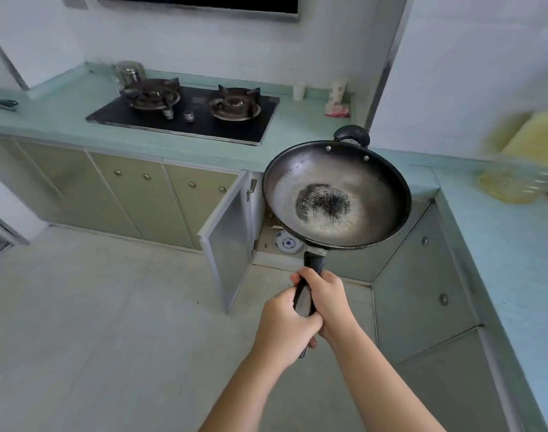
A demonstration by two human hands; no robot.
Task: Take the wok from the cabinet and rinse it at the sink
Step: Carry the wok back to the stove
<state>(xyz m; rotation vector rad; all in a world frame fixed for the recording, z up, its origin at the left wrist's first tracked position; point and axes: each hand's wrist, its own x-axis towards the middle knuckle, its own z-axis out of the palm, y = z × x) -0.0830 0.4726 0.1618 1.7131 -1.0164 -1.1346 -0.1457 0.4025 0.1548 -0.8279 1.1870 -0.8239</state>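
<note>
Both grips, left hand (286, 319) and right hand (324, 299), closed on the wok (336, 194) handle; wok held level before the open cabinet (229, 241). Keep it level; no sink in view.

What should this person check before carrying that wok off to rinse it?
1. Grip: left hand and right hand both wrapped around the wok handle. Ok.
2. Wok clear of the cabinet: lifted out, held in the air in front of it. Ok.
3. Wok level: roughly flat, with dark residue in its middle. Ok.
4. Cabinet door: wide open, jutting into the floor space. Not ok, could be bumped.
5. Plate in the cabinet: lies below the wok, apart from it. Ok.
6. Route to the sink: no sink in view. Cannot tell.
</note>
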